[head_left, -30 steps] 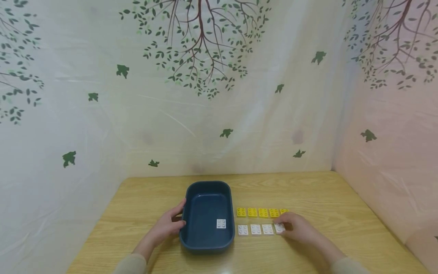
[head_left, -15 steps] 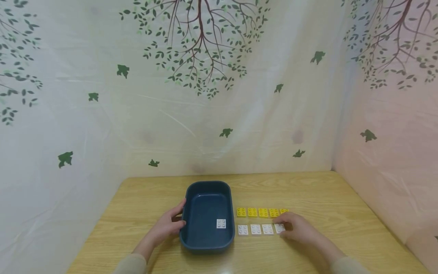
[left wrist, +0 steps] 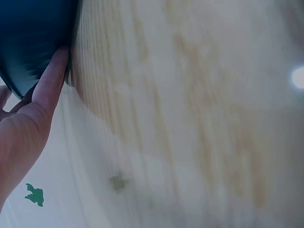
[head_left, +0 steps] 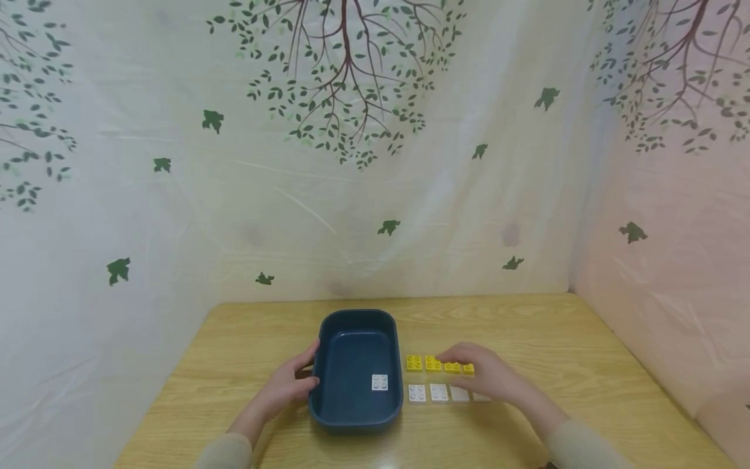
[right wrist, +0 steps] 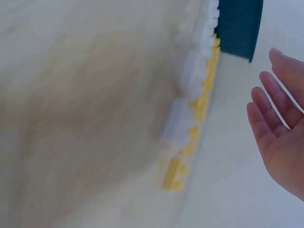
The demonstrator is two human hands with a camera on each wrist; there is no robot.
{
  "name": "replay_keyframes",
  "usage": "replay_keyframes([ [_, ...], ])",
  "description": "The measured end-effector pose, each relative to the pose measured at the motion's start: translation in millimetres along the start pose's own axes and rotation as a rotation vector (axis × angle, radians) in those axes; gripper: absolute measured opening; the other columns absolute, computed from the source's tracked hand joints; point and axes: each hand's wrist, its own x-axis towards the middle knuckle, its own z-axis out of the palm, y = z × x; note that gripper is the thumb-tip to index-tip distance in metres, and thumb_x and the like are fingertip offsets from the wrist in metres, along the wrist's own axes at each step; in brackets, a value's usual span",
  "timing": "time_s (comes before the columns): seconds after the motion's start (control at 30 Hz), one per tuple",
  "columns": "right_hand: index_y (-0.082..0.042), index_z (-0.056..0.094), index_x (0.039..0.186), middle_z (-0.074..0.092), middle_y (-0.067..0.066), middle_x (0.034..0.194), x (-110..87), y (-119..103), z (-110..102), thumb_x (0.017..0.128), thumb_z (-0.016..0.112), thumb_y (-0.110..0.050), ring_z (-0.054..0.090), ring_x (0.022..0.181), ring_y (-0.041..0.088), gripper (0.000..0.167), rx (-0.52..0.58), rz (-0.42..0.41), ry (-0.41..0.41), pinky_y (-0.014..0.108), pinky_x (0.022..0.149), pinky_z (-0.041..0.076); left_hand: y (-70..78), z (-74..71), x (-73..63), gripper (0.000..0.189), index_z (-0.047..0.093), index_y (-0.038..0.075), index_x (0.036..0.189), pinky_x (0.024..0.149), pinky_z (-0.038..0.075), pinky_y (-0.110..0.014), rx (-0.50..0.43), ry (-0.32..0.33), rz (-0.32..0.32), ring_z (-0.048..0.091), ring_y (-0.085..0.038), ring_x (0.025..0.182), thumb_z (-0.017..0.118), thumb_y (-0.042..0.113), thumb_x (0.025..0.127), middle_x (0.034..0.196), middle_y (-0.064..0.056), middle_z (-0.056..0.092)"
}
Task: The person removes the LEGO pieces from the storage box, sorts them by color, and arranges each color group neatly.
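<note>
A dark blue bin (head_left: 355,417) stands on the wooden table (head_left: 556,339) with one white brick (head_left: 379,382) in it. My left hand (head_left: 290,384) rests against the bin's left wall, its fingers (left wrist: 47,90) straight along the bin (left wrist: 33,38). Right of the bin lie a row of yellow bricks (head_left: 414,363) and, nearer me, a row of white bricks (head_left: 417,393). My right hand (head_left: 463,365) hovers over the right part of both rows and hides some bricks. In the right wrist view the right hand (right wrist: 280,123) is flat and empty beside the blurred white bricks (right wrist: 194,71) and yellow bricks (right wrist: 199,114).
A plastic sheet printed with trees and birds (head_left: 351,163) closes in the table at the back and on the right. Bare wood lies behind the bin and to the far right of the rows.
My right hand has lifted off the rightmost white brick and moved left and away from me, over the yellow row. The left hand and bin have stayed put.
</note>
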Motion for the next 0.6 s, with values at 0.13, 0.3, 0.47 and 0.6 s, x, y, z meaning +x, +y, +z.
replay_keyframes([
  [0.13,-0.017,0.069,0.123,0.066,-0.008,0.119,19.5,-14.3,2.4,0.087,0.076,-0.018,0.061,0.111,0.016,0.037,0.003,-0.075,-0.025,0.045,0.095,0.051,-0.5,0.0,0.6,0.078,0.019,0.009,0.158,0.091,0.054,-0.046,-0.006,0.006,-0.010,0.037,-0.052,0.133,0.059,0.002,0.091,0.153,-0.035,0.026],
  [0.3,-0.014,0.068,0.126,0.066,-0.004,0.122,44.0,-32.5,8.2,0.085,0.078,-0.014,0.060,0.114,0.019,0.042,-0.010,-0.214,-0.076,0.044,0.097,0.049,0.3,1.0,-0.1,0.077,0.020,0.009,0.158,0.090,0.054,-0.046,-0.009,0.015,-0.013,0.038,-0.052,0.133,0.059,0.001,0.092,0.153,-0.034,0.026],
  [0.47,-0.015,0.067,0.127,0.065,-0.002,0.126,64.3,-49.9,17.5,0.084,0.079,-0.014,0.058,0.117,0.017,0.045,-0.020,-0.296,-0.153,0.038,0.100,0.048,-0.1,1.4,-1.2,0.077,0.018,0.010,0.158,0.089,0.054,-0.046,-0.021,0.007,-0.008,0.037,-0.052,0.134,0.058,0.001,0.093,0.154,-0.034,0.024],
  [0.6,-0.012,0.067,0.127,0.065,-0.001,0.125,77.7,-59.8,25.8,0.083,0.079,-0.011,0.058,0.117,0.015,0.046,-0.030,-0.367,-0.206,0.032,0.100,0.047,-0.4,1.3,-2.0,0.078,0.018,0.009,0.158,0.089,0.054,-0.047,-0.028,0.002,-0.006,0.037,-0.052,0.134,0.058,0.001,0.093,0.154,-0.035,0.024],
])
